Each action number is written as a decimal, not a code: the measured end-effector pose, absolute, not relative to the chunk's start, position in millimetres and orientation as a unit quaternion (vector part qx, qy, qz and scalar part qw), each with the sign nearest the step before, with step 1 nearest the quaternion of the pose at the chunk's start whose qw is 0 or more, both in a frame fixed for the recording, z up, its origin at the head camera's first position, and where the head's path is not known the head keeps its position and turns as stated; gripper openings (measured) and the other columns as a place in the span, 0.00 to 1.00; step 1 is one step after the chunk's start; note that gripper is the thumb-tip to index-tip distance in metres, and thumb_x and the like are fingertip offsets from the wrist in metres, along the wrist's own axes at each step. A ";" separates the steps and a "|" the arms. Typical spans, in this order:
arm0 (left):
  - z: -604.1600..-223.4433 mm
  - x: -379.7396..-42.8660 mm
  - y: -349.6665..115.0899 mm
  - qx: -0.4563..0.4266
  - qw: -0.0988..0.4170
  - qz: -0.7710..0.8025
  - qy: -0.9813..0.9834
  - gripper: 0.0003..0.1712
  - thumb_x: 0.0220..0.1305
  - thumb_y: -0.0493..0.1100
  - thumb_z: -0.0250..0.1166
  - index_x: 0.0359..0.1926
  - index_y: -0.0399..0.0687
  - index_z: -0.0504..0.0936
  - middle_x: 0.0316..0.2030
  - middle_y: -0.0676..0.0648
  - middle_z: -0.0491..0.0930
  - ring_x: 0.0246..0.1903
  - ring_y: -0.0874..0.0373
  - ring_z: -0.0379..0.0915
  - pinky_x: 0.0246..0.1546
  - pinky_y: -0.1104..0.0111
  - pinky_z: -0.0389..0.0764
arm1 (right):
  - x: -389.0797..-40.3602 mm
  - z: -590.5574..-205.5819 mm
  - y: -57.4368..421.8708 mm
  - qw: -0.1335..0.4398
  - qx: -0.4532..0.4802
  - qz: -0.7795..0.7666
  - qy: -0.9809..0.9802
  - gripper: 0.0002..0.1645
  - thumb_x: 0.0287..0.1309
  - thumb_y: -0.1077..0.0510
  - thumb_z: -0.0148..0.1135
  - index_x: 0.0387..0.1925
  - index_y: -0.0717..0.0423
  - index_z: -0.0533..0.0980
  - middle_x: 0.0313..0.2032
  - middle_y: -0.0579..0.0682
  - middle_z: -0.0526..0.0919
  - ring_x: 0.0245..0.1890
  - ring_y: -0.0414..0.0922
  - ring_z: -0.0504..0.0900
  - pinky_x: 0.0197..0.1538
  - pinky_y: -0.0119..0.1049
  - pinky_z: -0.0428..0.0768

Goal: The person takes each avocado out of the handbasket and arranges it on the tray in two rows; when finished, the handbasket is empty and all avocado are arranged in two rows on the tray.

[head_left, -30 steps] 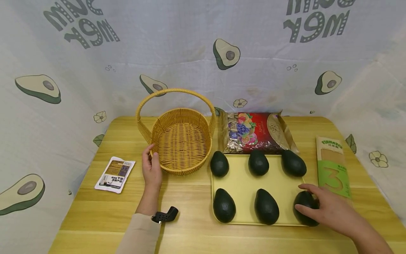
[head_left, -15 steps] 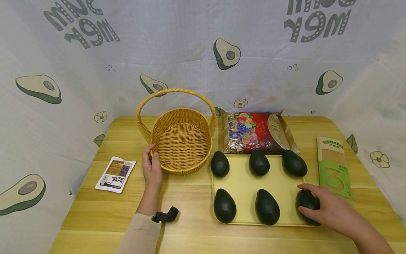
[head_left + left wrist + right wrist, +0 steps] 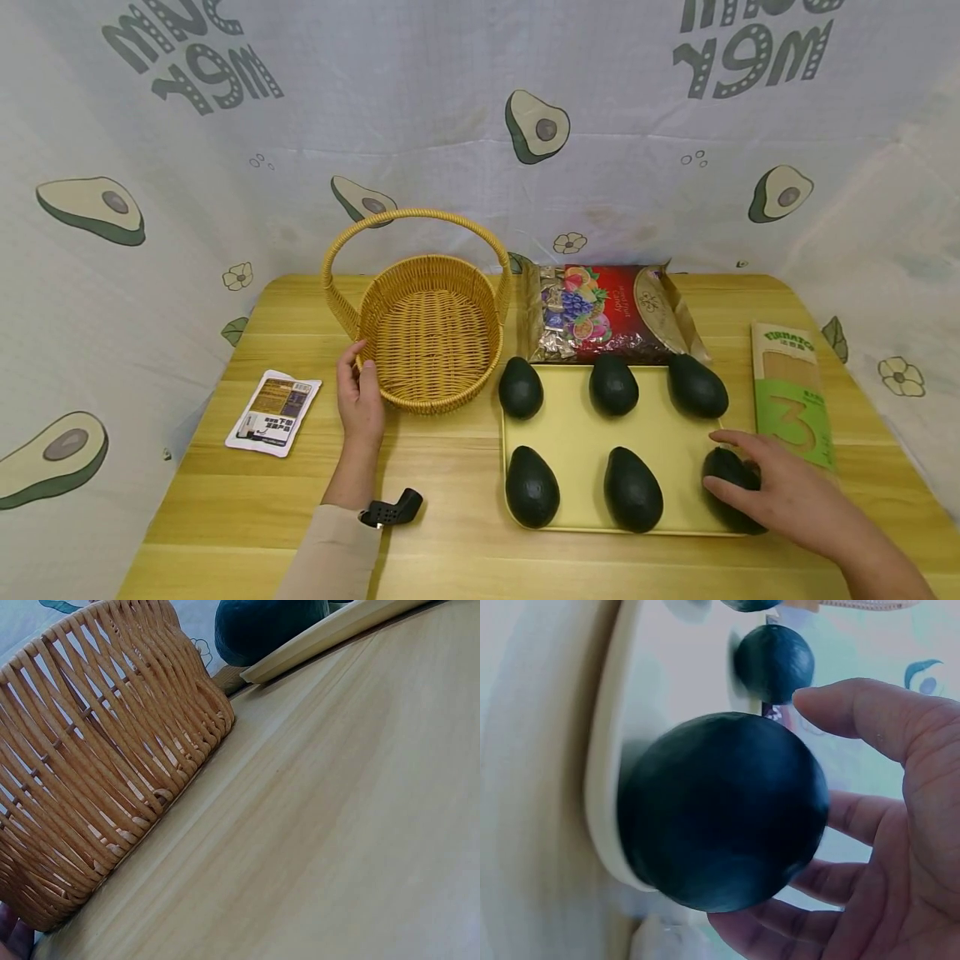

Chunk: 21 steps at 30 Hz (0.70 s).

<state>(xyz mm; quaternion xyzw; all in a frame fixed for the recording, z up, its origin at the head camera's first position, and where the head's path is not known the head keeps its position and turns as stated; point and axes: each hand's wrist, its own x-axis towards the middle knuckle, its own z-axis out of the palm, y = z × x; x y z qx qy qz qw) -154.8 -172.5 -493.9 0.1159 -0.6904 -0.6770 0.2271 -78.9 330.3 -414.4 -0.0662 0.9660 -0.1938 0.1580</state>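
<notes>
In the head view my left hand [image 3: 361,396] rests against the near left side of a round wicker basket [image 3: 431,400] with a tall handle. Only its fingertips show at the lower left corner of the left wrist view, beside the basket's base. My right hand [image 3: 787,496] curves around a dark green avocado [image 3: 727,492] at the near right corner of a pale yellow tray [image 3: 660,433]. In the right wrist view the thumb [image 3: 847,709] stands apart from this avocado [image 3: 724,814], and the other fingers lie along its far side. Several more avocados stand on the tray, including one near avocado [image 3: 633,490].
Behind the tray lies a red and gold candy bag [image 3: 607,312]. A long beige and green packet [image 3: 791,400] is right of the tray. At the left lies a white pouch [image 3: 273,412]. Printed cloth [image 3: 435,100] hangs behind the wooden table [image 3: 450,558].
The avocado under my right hand has shifted slightly to the right, and the hand has drawn a little to the right too. My left hand and the basket have stayed in place.
</notes>
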 end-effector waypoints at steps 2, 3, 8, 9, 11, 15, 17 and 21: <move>-493.6 -154.7 -172.7 0.115 0.227 -0.676 -0.691 0.22 0.78 0.40 0.47 0.68 0.37 0.68 0.70 0.45 0.65 0.66 0.54 0.59 0.60 0.68 0.59 | -81.0 -411.7 330.6 0.159 -0.065 -0.208 0.963 0.41 0.65 0.42 0.67 0.67 0.65 0.69 0.58 0.75 0.76 0.50 0.71 0.81 0.43 0.59 0.81; -493.3 -154.5 -172.9 0.114 0.227 -0.676 -0.692 0.22 0.78 0.40 0.47 0.68 0.37 0.68 0.71 0.45 0.65 0.67 0.53 0.59 0.61 0.68 0.59 | -82.7 -409.7 330.7 0.157 -0.066 -0.216 0.961 0.41 0.65 0.43 0.67 0.67 0.66 0.68 0.58 0.77 0.75 0.51 0.72 0.80 0.43 0.60 0.81; -493.4 -153.3 -174.1 0.114 0.219 -0.676 -0.694 0.23 0.79 0.41 0.46 0.69 0.38 0.67 0.73 0.44 0.62 0.72 0.52 0.55 0.65 0.65 0.57 | -92.3 -400.0 327.5 0.116 -0.083 -0.238 0.961 0.37 0.65 0.48 0.68 0.66 0.68 0.70 0.57 0.77 0.75 0.49 0.69 0.80 0.41 0.58 0.81; -493.7 -153.4 -174.7 0.114 0.218 -0.676 -0.694 0.23 0.79 0.41 0.46 0.69 0.38 0.66 0.73 0.44 0.61 0.72 0.52 0.54 0.66 0.64 0.57 | -94.1 -397.8 325.9 0.109 -0.086 -0.241 0.961 0.36 0.66 0.49 0.68 0.65 0.68 0.70 0.58 0.77 0.74 0.49 0.70 0.80 0.41 0.60 0.81; -493.4 -153.1 -175.0 0.114 0.215 -0.678 -0.694 0.23 0.79 0.41 0.45 0.69 0.38 0.66 0.74 0.44 0.61 0.72 0.52 0.54 0.66 0.65 0.57 | -97.8 -394.3 322.2 0.094 -0.090 -0.249 0.960 0.33 0.66 0.50 0.67 0.65 0.65 0.72 0.59 0.75 0.74 0.51 0.71 0.79 0.44 0.62 0.81; -492.7 -153.5 -173.6 0.115 0.220 -0.678 -0.692 0.23 0.79 0.41 0.46 0.69 0.39 0.67 0.72 0.45 0.63 0.66 0.54 0.59 0.60 0.68 0.59 | -105.2 -385.7 315.0 0.047 -0.095 -0.268 0.958 0.27 0.67 0.56 0.66 0.64 0.62 0.73 0.61 0.72 0.72 0.54 0.71 0.76 0.47 0.39 0.84; -492.9 -153.5 -172.1 0.118 0.223 -0.677 -0.691 0.22 0.79 0.41 0.46 0.69 0.40 0.68 0.71 0.46 0.64 0.60 0.57 0.60 0.56 0.70 0.60 | -108.0 -381.3 310.4 0.016 -0.096 -0.270 0.958 0.25 0.66 0.60 0.65 0.63 0.60 0.74 0.60 0.68 0.74 0.54 0.67 0.77 0.44 0.23 0.78; -493.6 -154.3 -170.2 0.117 0.228 -0.678 -0.689 0.22 0.78 0.40 0.47 0.68 0.40 0.69 0.69 0.46 0.66 0.57 0.56 0.61 0.54 0.70 0.61 | -111.3 -375.4 300.6 -0.015 -0.096 -0.268 0.959 0.24 0.64 0.63 0.63 0.61 0.61 0.75 0.57 0.66 0.75 0.51 0.62 0.75 0.46 0.32 0.82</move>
